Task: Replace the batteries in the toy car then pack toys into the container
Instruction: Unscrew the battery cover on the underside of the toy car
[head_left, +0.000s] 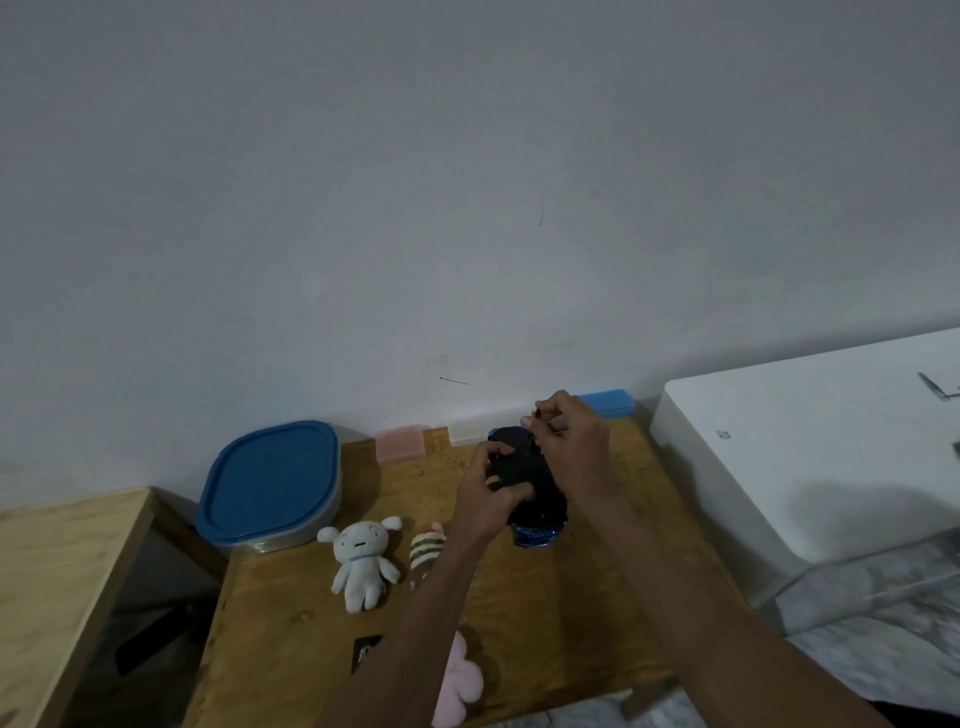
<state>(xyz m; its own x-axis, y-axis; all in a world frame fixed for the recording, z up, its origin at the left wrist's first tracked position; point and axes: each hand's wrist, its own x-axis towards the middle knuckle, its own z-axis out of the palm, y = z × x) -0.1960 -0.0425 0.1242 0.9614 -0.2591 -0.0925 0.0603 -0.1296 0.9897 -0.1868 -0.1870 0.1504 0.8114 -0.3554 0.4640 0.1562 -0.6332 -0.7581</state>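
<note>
A dark blue toy car (537, 530) lies upside down on the wooden table (597, 613), its black underside facing up. My left hand (485, 491) grips the car's left side. My right hand (571, 441) is above the car's far end, fingers pinched on a small dark tool that points down at the underside. A container with a blue lid (270, 483), shut, stands at the table's back left. A white plush (361, 564), a striped plush (427, 551) and a pink plush (460, 686) lie on the table near my left forearm.
A pink box (399, 442) and a blue box (608, 402) sit against the wall at the table's back edge. A small black card (366, 652) lies near the front. A white cabinet (810, 457) stands to the right, another wooden surface (57, 587) to the left.
</note>
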